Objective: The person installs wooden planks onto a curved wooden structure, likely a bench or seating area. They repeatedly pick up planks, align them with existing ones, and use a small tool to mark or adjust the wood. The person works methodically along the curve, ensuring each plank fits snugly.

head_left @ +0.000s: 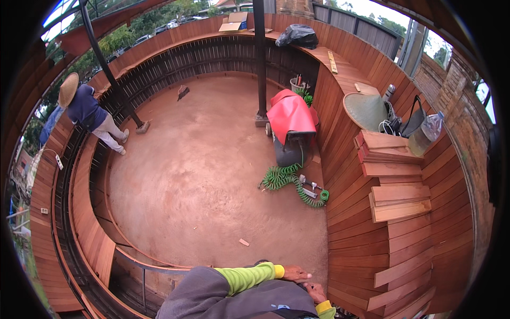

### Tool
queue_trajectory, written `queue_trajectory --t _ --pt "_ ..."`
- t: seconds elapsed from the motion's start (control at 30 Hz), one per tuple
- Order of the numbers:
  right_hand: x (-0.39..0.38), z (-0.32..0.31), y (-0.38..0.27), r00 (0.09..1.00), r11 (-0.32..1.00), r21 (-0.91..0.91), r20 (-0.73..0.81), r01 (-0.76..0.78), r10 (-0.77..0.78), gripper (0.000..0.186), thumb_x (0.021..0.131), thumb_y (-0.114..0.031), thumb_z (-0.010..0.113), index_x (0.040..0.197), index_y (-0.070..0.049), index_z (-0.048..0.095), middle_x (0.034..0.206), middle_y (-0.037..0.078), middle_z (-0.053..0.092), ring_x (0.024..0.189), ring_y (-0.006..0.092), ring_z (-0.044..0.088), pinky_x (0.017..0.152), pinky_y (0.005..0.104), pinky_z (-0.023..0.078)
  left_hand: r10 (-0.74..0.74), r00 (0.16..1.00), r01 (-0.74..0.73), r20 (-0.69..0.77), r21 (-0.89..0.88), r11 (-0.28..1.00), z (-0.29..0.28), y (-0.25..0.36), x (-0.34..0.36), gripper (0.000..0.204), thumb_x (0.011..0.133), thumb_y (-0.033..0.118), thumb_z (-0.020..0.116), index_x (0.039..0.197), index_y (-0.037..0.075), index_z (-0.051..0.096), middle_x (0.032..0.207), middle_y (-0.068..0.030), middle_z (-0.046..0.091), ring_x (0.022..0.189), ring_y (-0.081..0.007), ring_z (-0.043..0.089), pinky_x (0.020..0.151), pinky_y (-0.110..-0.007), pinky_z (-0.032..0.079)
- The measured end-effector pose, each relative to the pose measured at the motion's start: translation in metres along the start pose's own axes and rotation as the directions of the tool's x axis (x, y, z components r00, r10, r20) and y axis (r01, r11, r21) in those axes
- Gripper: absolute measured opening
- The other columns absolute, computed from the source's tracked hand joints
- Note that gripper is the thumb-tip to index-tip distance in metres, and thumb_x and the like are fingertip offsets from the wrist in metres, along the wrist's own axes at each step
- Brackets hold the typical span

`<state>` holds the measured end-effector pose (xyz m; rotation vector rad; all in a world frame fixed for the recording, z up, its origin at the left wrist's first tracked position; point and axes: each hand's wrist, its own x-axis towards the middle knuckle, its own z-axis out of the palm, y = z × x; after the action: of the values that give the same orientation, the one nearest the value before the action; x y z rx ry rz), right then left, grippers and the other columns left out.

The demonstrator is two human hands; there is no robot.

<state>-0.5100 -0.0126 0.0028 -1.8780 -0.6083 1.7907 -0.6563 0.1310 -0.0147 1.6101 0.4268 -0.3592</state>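
Note:
My left hand [295, 274] reaches rightward at the bottom centre, in a green sleeve with a yellow cuff, fingers extended and apparently empty. Just below it, my right hand [315, 291] has its fingers bent beside a small dark shape; what it holds, if anything, is unclear. Both lie over my grey-clad body. The wooden slatted bench [398, 250] runs beside them on the right, with loose short boards [398, 194] on it. A curved metal rail [159, 269] passes to their left.
A person in a straw hat [93, 114] bends at the left bench. A compressor [288, 154] under red sheeting [289, 111], a coiled green hose [281, 179] and air tools [309, 189] sit right of centre. Two posts [260, 64] stand on the floor. A conical hat [361, 109] and bags [430, 127] rest upper right.

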Motion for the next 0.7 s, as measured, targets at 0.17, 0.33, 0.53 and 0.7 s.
queue_trajectory --t 0.17,0.33,0.53,0.7 --pt "0.018 0.024 0.004 0.966 0.966 -0.124 0.155 0.229 -0.209 0.037 0.093 -0.019 0.048 0.123 0.001 0.054 0.119 0.013 0.059 0.111 0.0223 0.054 0.095 0.0322 0.04 0.054 0.951 -0.019 0.303 -0.118 0.993 0.003 -0.01 0.022 0.081 0.09 0.068 0.026 0.118 -0.002 0.058 0.109 -0.0172 0.062 0.102 -0.0259 0.055 0.096 -0.037 0.037" --pt "0.035 0.039 0.02 0.974 0.967 -0.2 0.191 0.159 -0.12 0.044 0.091 -0.029 0.049 0.124 -0.001 0.054 0.123 0.018 0.056 0.116 0.0276 0.051 0.099 0.0356 0.038 0.036 0.899 0.076 0.437 -0.235 0.969 -0.006 -0.016 0.013 0.086 0.089 0.07 0.021 0.131 -0.001 0.047 0.134 -0.0155 0.048 0.125 -0.0245 0.043 0.107 -0.036 0.029" --pt "0.087 0.04 0.066 0.942 0.928 -0.262 0.274 0.265 -0.192 0.054 0.087 -0.04 0.051 0.124 0.0 0.053 0.126 0.019 0.054 0.12 0.0296 0.048 0.1 0.0374 0.037 0.035 0.88 0.08 0.474 -0.219 0.972 -0.003 -0.031 0.017 0.086 0.088 0.071 0.022 0.13 0.0 0.049 0.133 -0.0152 0.049 0.124 -0.0258 0.044 0.106 -0.036 0.029" --pt "0.116 0.04 0.119 0.881 0.847 -0.275 0.276 0.455 -0.384 0.058 0.086 -0.045 0.053 0.125 -0.002 0.052 0.131 0.019 0.048 0.121 0.029 0.044 0.101 0.0384 0.034 0.036 0.862 0.063 0.506 -0.176 0.982 -0.007 -0.022 0.008 0.087 0.089 0.07 0.019 0.137 0.0 0.039 0.139 -0.016 0.043 0.131 -0.0263 0.037 0.11 -0.036 0.023"
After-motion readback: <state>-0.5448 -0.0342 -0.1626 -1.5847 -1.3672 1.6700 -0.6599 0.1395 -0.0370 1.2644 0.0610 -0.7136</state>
